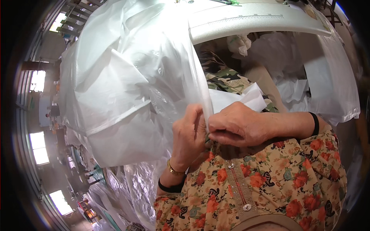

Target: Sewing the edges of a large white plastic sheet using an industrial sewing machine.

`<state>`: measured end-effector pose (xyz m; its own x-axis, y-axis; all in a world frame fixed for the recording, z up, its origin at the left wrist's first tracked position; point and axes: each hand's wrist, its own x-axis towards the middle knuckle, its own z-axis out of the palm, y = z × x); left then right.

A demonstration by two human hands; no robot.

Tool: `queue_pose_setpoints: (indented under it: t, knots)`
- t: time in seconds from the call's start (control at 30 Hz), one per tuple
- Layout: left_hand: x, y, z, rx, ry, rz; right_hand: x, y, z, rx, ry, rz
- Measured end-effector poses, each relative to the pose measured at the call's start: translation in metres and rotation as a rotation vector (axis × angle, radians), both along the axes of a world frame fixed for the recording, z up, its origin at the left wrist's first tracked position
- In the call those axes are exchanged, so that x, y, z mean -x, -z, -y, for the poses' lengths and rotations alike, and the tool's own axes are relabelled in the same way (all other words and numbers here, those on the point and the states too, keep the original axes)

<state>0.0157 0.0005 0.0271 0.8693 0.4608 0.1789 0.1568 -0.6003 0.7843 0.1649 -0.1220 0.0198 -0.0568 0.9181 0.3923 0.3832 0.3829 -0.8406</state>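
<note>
A large sheet of translucent white plastic [115,84] drapes over the left side of the table and hangs down toward me. Its gathered edge runs down between my hands, close to my body. My left hand [189,131] is closed on this edge, with a bracelet and a black band at the wrist. Right beside it, my right hand [241,125] pinches the same edge with curled fingers. Something small and green shows between the hands, too hidden to make out. A loose white flap [248,98] sticks out behind my right hand, over camouflage-patterned cloth [227,79] on my lap.
The white table [246,23] has a printed ruler scale along its near edge. More plastic sheeting [333,77] hangs at the right. Crumpled plastic [283,54] lies under the table. Shiny clear plastic [140,184] is heaped at the lower left. Windows [38,148] line the far left wall.
</note>
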Motion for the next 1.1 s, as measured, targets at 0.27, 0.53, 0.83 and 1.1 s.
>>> queue_pose_setpoints:
  t: [0.27,0.53,0.83,1.1]
  knots:
    - [0.006,0.007,-0.009,0.572,0.034,0.196,0.012,0.000,-0.011,-0.113,-0.174,0.261]
    - [0.029,-0.043,-0.029,0.155,-0.206,-0.019,-0.056,0.044,-0.063,-0.032,0.482,-0.555]
    - [-0.003,-0.134,-0.036,-0.637,0.282,-0.194,0.019,0.052,-0.226,-0.266,0.057,0.151]
    - [0.016,-0.052,-0.031,-0.533,0.314,-0.272,0.001,0.142,-0.197,-0.379,-0.032,0.324]
